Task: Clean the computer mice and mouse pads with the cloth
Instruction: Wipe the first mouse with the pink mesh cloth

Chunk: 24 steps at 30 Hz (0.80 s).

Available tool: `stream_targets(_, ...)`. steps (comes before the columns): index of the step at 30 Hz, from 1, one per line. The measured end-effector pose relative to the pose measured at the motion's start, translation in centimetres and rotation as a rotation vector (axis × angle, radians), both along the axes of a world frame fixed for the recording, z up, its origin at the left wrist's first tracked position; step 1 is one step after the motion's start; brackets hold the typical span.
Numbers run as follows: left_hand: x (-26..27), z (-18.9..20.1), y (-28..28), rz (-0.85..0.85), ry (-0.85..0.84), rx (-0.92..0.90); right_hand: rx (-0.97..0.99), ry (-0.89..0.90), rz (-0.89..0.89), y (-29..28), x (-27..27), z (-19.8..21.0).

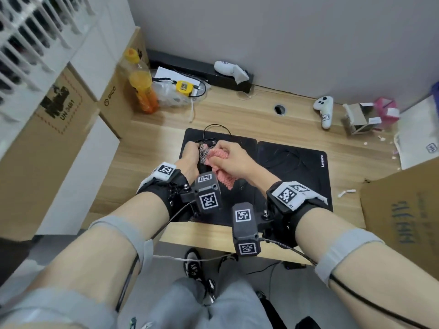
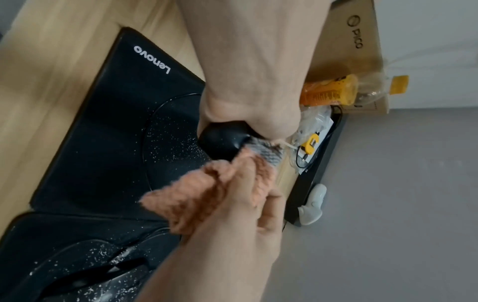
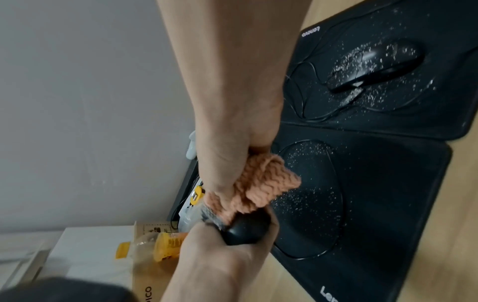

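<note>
Our left hand (image 2: 248, 98) grips a black plastic mouse (image 2: 222, 141); our right hand (image 1: 234, 160) clutches the pink knitted cloth (image 1: 219, 168) against it. Only the right wrist view shows a second, crumb-speckled black mouse (image 3: 375, 67) on the right-hand black mouse pad (image 3: 439, 114).

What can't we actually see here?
- Held mouse: head view, both hands cover it.
- Its top and buttons: wrist views, left hand and cloth cover them.
- Second mouse: head view, too dark against its pad.
- Cloth-to-mouse contact: blurred.

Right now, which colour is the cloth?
The cloth is salmon pink with a grey patch; the right wrist view shows it best.
</note>
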<state>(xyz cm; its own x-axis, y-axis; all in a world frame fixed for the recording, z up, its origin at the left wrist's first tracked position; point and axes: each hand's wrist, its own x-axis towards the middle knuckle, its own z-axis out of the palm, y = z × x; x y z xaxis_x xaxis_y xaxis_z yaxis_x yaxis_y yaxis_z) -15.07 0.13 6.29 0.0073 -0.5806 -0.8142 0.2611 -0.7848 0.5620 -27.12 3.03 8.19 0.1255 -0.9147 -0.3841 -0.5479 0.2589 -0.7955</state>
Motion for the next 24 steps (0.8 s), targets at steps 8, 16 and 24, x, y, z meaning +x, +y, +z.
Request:
stream_targets(8, -0.3, 0.4, 0.1, -0.338, 0.031, -0.109, -0.096, 0.394, -0.175, -2.4, -3.4, 0.5)
stream_targets(16, -0.7, 0.0, 0.2, -0.003, 0.04, -0.034, 0.086, 0.462, 0.38, -2.0, 0.5, 1.4)
stream_targets(24, -1.3, 0.4, 0.3, 0.08, 0.03, 0.082, -0.123, 0.185, 0.244, -0.7, -2.1, 1.7)
